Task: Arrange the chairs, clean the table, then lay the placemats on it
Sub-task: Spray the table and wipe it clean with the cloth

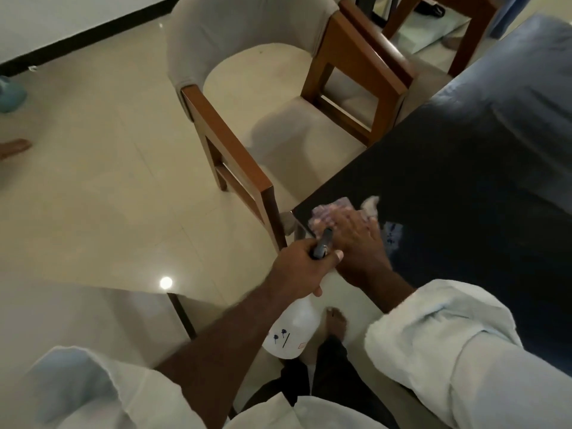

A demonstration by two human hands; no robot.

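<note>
The dark glossy table (464, 187) fills the right side of the view. At its near corner my right hand (356, 243) presses flat on a pinkish cloth (331, 212). My left hand (297, 274) grips the neck of a white spray bottle (294, 329) with a dark nozzle, held just beside the corner and hanging below the hand. A chair (247, 97) with a grey curved back and wooden arms stands at the table's left side, its seat partly under the edge.
A second wooden chair frame (458, 23) stands at the top right. Another chair's pale seat edge (130, 308) lies at the lower left. Glossy floor tiles (93, 196) spread left. Someone's foot (15, 148) shows at the left edge. My own bare foot (335, 323) is below the bottle.
</note>
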